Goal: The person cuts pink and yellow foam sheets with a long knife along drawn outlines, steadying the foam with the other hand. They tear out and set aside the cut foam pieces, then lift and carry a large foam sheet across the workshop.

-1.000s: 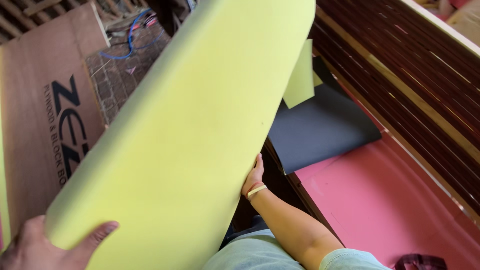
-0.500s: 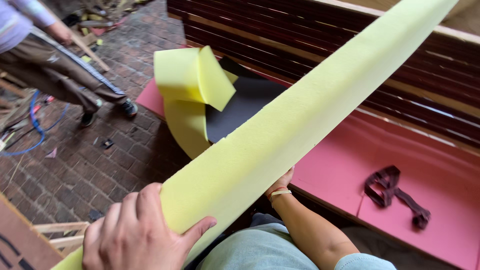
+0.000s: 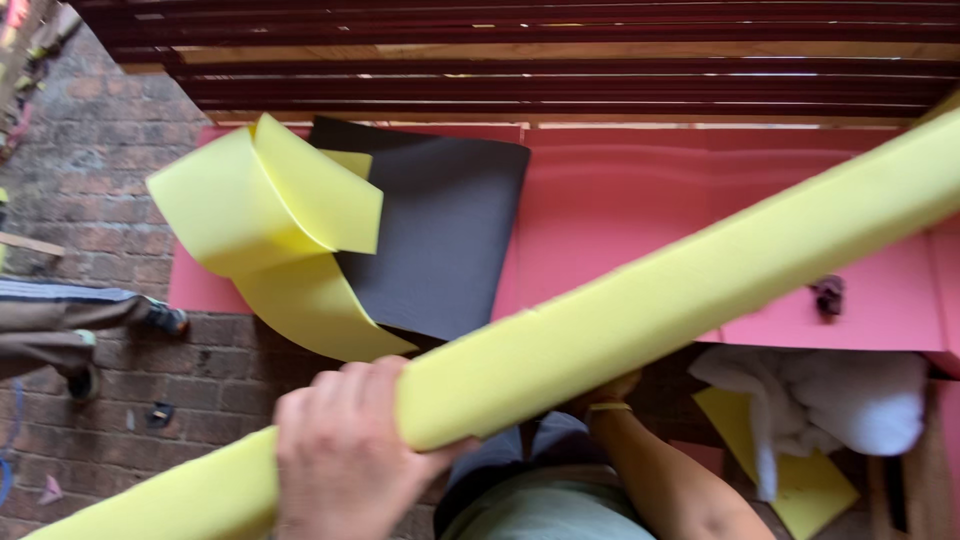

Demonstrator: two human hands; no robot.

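A thick yellow foam sheet (image 3: pixel 700 290) crosses the view edge-on, from lower left to upper right. My left hand (image 3: pixel 340 455) wraps over its near edge at bottom centre, fingers closed around it. My right hand (image 3: pixel 605 388) holds the same sheet from beneath, mostly hidden behind the foam; only fingertips and a yellow wristband show. Below the foam are my forearm and my light green shirt.
A pink foam sheet (image 3: pixel 620 200) lies ahead with a black sheet (image 3: pixel 440 230) and a curled yellow foam strip (image 3: pixel 250 210) on it. Behind it stand dark red wooden slats (image 3: pixel 560 70). A white cloth (image 3: pixel 830 390) lies right; another person's shoe (image 3: pixel 165 318) is on the brick floor, left.
The yellow sheet has swung from a broad upright face to an edge-on diagonal bar. My left hand shifted from its lower corner to a grip over the edge. The view turned toward the pink sheet.
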